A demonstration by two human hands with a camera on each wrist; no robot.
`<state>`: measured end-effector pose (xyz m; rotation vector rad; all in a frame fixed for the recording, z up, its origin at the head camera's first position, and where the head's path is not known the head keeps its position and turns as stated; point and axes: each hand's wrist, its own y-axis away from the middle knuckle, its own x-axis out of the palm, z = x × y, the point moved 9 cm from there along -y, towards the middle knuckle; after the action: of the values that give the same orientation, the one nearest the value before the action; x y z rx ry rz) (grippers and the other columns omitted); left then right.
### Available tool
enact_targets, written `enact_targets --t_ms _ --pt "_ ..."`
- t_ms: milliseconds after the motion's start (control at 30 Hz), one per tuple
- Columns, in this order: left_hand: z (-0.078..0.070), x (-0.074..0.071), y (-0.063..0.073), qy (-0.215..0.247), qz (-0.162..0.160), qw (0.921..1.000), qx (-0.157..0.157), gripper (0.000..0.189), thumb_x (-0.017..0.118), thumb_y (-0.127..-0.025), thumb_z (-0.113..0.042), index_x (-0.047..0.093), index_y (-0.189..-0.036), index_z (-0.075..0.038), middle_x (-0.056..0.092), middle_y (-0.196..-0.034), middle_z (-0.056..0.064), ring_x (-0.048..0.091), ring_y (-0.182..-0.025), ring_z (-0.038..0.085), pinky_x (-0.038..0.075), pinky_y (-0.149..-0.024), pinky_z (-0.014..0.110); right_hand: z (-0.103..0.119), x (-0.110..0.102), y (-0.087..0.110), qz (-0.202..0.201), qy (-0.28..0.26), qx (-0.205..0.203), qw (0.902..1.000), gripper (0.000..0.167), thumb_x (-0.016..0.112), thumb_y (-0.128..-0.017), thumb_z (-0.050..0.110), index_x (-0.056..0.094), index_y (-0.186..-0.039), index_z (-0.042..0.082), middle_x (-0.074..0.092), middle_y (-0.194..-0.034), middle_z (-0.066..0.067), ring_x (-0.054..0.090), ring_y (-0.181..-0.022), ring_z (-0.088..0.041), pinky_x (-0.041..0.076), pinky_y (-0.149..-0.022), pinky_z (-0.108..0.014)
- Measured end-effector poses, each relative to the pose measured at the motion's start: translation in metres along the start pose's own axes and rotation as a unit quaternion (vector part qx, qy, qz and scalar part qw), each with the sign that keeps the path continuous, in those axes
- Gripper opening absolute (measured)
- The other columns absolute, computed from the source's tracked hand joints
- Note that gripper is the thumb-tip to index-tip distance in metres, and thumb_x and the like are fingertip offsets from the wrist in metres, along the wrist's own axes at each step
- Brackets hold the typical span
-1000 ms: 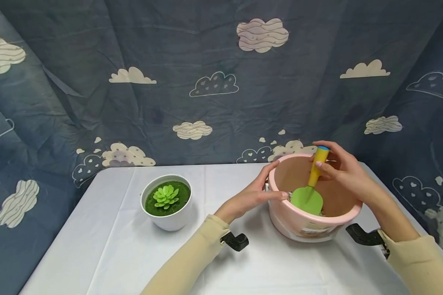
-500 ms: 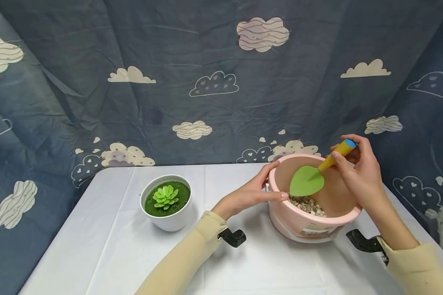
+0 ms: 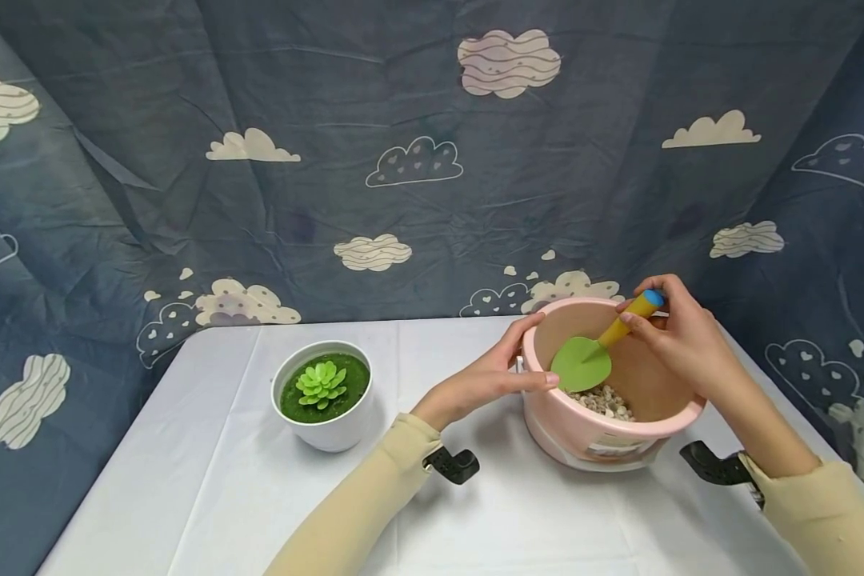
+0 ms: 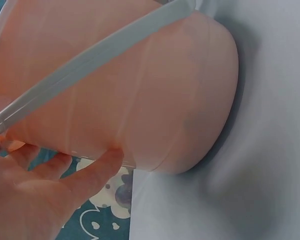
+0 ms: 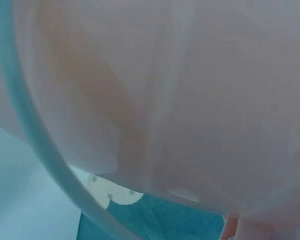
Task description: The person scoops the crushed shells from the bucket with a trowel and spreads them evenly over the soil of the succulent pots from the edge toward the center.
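A pink bucket stands at the right of the table, with pale gravel on its bottom. My left hand holds it from the left, thumb at the near rim and fingers along the outer wall. That same hand shows spread against the bucket's side in the left wrist view. Between thumb and fingers, my right hand grips a toy trowel by its yellow handle with a blue end. Its green blade leans left, inside the bucket above the gravel. In the right wrist view the bucket wall hides the trowel.
To the left, a white pot holds a green succulent. The bucket's pale carrying handle hangs down across its outside. A white cloth covers the table, and a dark cloud-print curtain rises behind it.
The trowel has gone from upright, low in the bucket, to raised and tilted; since then it has shifted left and slightly down with my right hand. Gravel shows now. My left hand stays put.
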<state>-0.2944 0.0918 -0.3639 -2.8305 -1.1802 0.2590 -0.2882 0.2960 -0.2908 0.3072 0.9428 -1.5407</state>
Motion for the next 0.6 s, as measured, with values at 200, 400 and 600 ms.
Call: enact_targets --t_ms 200,400,600 --pt "0.003 0.001 0.001 0.012 0.002 0.9999 -0.005 0.086 0.071 -0.085 -0.036 0.020 -0.154 -0.041 0.026 -0.156 -0.008 0.031 -0.139 0.015 0.028 -0.109 0.039 0.000 0.008 -0.006 0.061 -0.026 -0.018 0.9976 0.030 0.059 -0.099 0.010 0.045 -0.122 -0.002 0.065 -0.115 -0.026 0.064 -0.092 -0.010 0.051 -0.071 -0.013" --pt "0.007 0.003 0.001 0.043 0.009 0.9988 -0.022 0.084 0.070 -0.087 -0.033 0.020 -0.153 -0.045 0.024 -0.157 -0.004 0.034 -0.137 0.012 0.042 -0.098 0.033 -0.002 0.011 -0.010 0.089 -0.089 0.001 0.9920 0.028 0.049 -0.105 0.019 0.046 -0.125 0.000 0.063 -0.115 -0.024 0.064 -0.092 -0.006 0.055 -0.072 -0.022" --pt "0.007 0.004 0.001 0.045 0.012 0.9985 -0.028 0.084 0.070 -0.087 -0.032 0.020 -0.153 -0.046 0.026 -0.156 -0.004 0.037 -0.134 0.008 0.044 -0.096 0.032 -0.002 0.013 -0.011 0.102 -0.103 0.011 0.9894 0.026 0.050 -0.104 0.014 0.045 -0.124 -0.002 0.063 -0.116 -0.024 0.064 -0.093 -0.003 0.056 -0.073 -0.024"
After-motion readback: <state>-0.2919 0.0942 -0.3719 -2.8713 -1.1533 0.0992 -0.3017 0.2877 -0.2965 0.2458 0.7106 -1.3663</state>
